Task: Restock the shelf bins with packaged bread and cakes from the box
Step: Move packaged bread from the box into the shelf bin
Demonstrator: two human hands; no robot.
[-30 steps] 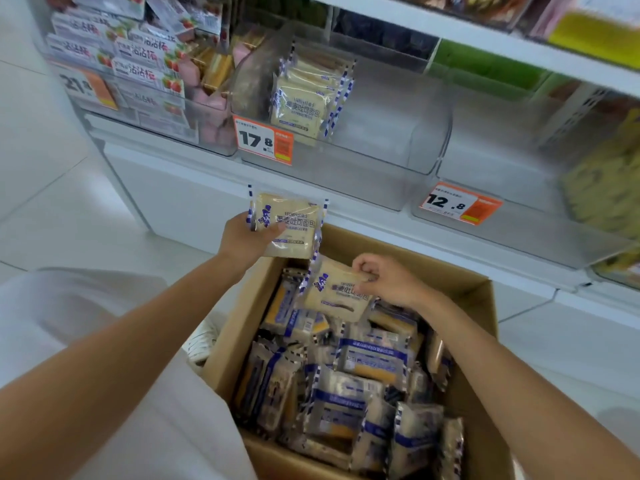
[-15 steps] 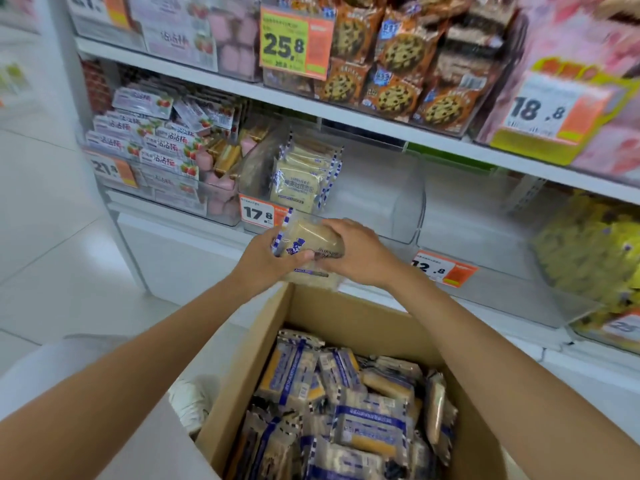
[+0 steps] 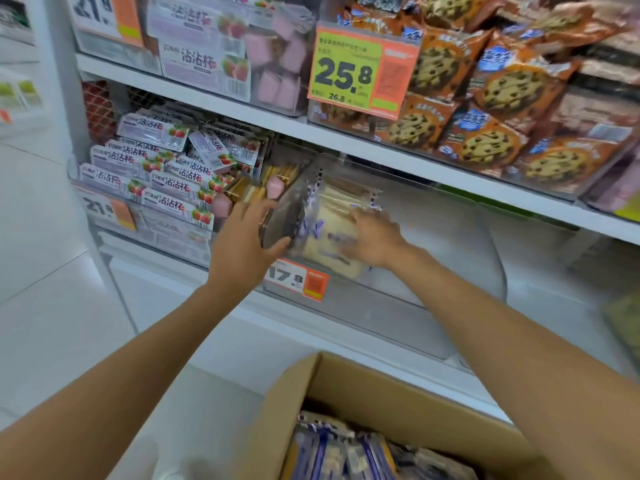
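Note:
A clear shelf bin (image 3: 398, 306) with a 17.8 price tag (image 3: 296, 279) holds a row of cream bread packets with blue print (image 3: 346, 197). My right hand (image 3: 375, 239) is inside the bin and holds a bread packet (image 3: 325, 237) against the front of that row; the hand is blurred. My left hand (image 3: 242, 244) grips the bin's left wall (image 3: 285, 216), thumb on the near side. Below, the open cardboard box (image 3: 349, 382) holds several more packets (image 3: 339, 452).
Strawberry snack boxes (image 3: 156, 168) fill the bin to the left. Cookie bags (image 3: 485, 98) and a 25.8 tag (image 3: 353, 71) sit on the shelf above. Another clear bin (image 3: 540, 258) stands to the right. White floor (image 3: 41, 306) lies at the left.
Both hands rose from the box to the shelf. My right hand carried the bread packet into the bin, and my left hand let go of it and took hold of the bin's wall.

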